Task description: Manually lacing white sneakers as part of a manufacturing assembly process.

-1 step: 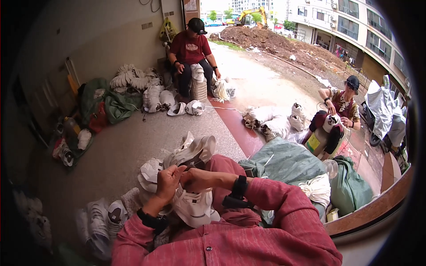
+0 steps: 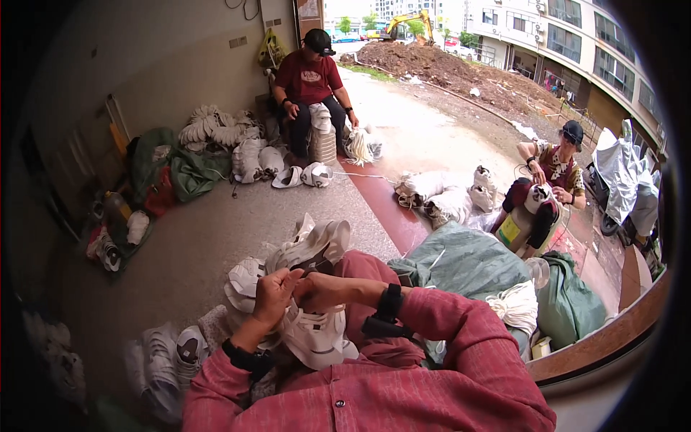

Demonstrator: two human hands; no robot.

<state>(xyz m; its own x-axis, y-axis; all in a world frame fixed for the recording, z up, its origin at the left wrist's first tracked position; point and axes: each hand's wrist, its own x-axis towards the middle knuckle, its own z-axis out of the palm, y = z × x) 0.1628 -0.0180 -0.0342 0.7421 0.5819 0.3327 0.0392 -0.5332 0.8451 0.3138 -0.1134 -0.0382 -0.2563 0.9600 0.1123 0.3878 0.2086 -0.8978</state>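
Note:
My left hand (image 2: 275,295) and my right hand (image 2: 320,291) meet in front of me, fingers closed and fingertips close together. Whatever they pinch is too small or hidden to make out. Just below them a white sneaker upper (image 2: 317,340) rests against my lap, its toe toward me. Its opening is mostly covered by my hands. More white shoes (image 2: 309,245) are heaped right beyond my hands, and another white shoe (image 2: 245,279) lies to the left of my left hand.
White shoes (image 2: 160,353) stand at lower left. On my right are a green sack (image 2: 461,259), a bundle of white laces (image 2: 515,308) and a clear plastic cup (image 2: 537,272). One person (image 2: 311,79) sits by the wall; another person (image 2: 561,173) sits outside, hands on a shoe.

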